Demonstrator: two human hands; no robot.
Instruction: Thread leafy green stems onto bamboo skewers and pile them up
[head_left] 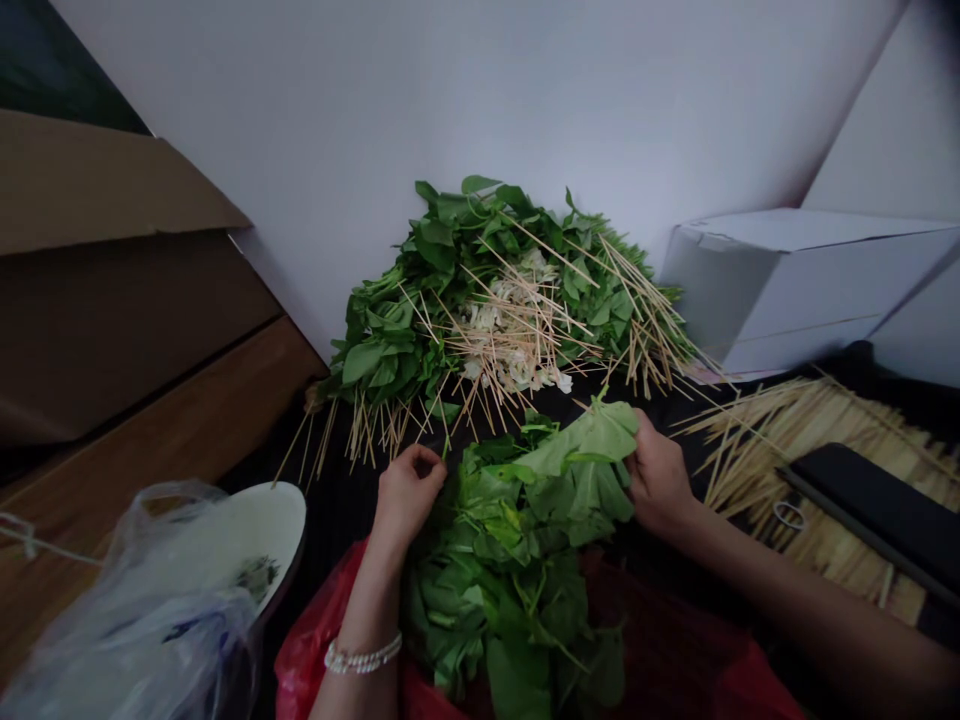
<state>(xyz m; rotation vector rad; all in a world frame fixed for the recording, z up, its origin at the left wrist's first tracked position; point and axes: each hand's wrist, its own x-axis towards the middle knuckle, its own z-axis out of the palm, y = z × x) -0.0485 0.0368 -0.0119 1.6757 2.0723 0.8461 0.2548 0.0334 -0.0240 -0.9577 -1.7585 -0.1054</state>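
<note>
A heap of leafy greens [517, 590] lies in front of me on a red plastic bag [307, 650]. My right hand [660, 470] is closed on a broad green leaf [592, 440] at the heap's right side, partly hiding its own fingers. On the left, my left hand [405, 495] is pinched at the heap's edge, with a thin green stem [447, 447] at its fingertips. Behind both hands rises a pile of skewered greens [382, 350], with pale, frilly vegetable pieces [517, 365] in the middle. Bamboo skewers [514, 325] stick out of the pile.
Loose bamboo skewers [750, 430] lie at right, beneath a black phone-like object [877, 510] and a small ring [789, 515]. A white box [810, 280] stands behind. To the left are a white bowl [285, 510], a clear plastic bag [150, 610] and a cardboard box [112, 190].
</note>
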